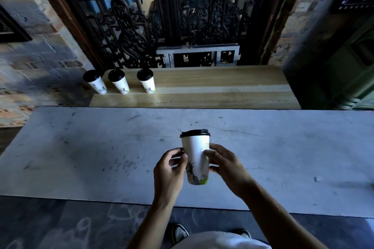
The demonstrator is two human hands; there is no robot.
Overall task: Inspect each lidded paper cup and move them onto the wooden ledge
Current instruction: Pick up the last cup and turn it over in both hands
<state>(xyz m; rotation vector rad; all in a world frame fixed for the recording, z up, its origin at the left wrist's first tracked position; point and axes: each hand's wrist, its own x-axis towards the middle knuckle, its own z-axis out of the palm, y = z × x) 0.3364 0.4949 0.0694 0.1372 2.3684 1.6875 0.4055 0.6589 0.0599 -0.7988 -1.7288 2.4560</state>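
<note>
A person's two bare forearms reach out from the bottom of the frame over a pale, scuffed stone counter (101, 157), with the toes of a pair of shoes (180, 232) showing on the dark floor below. The counter, the broadest surface in view, is bare apart from its scratches, and it serves as the working space in front of the wooden ledge (212, 87), which runs along its far edge beneath an ornate black iron grille (131, 26). Three lidded paper cups (119, 83) stand upright in a row at the ledge's left end, near one another but apart, apparently lined up from that side so the rest of the plank stays free. A fourth cup (195, 157), white with a printed drawing and a black lid (195, 133), is held upright above the counter, clear of its surface. The left hand (170, 170) pinches the cup's left wall with thumb and fingertips while the right hand (224, 166) wraps the opposite side, fingers curled around it. This light, two-sided grip near the middle leaves the lid and the print exposed, which suits turning the cup to check it. The inspection appears under way, with placement on the ledge not yet done.
</note>
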